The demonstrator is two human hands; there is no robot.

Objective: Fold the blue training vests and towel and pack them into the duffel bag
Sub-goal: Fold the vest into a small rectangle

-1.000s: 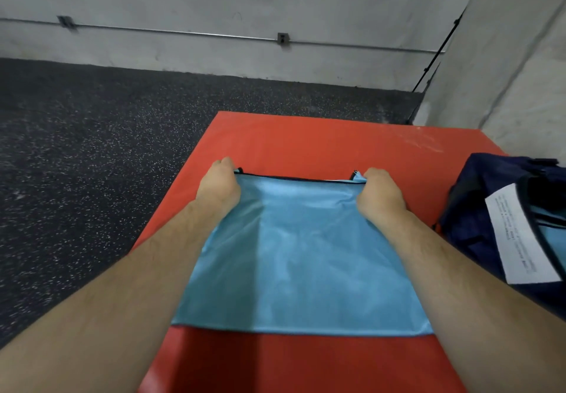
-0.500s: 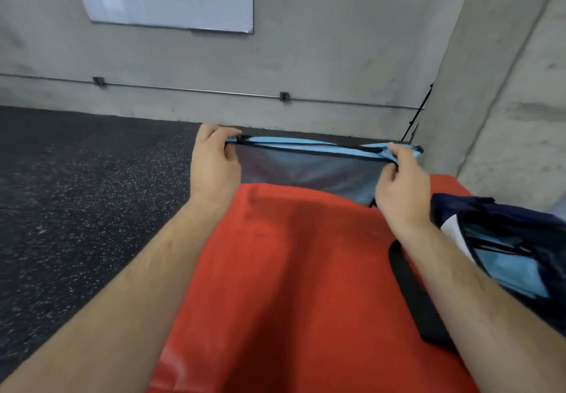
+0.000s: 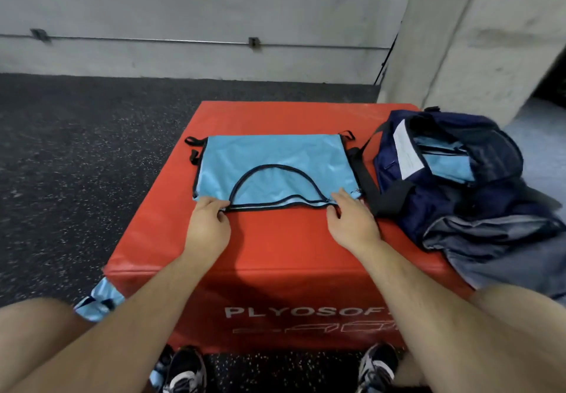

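The vest (image 3: 275,163) is thin, smooth cloth with a faint sheen, edged in matt black tape; the box (image 3: 275,239) wears a smooth red vinyl-like skin with a soft gloss. The bag (image 3: 428,209) is matt navy woven cloth with a black webbing strap (image 3: 364,175) and a white papery label (image 3: 405,152). The floor (image 3: 76,147) looks like rough speckled rubber, the wall (image 3: 183,0) bare matt concrete.

Gym: speckled rubber floor (image 3: 76,153), red PLYOSOFT plyo box (image 3: 275,254), bare concrete walls (image 3: 214,3)

Left hand (image 3: 208,224) and right hand (image 3: 352,224) pinch the near edge of the blue vest (image 3: 272,155) on the red box (image 3: 275,239).
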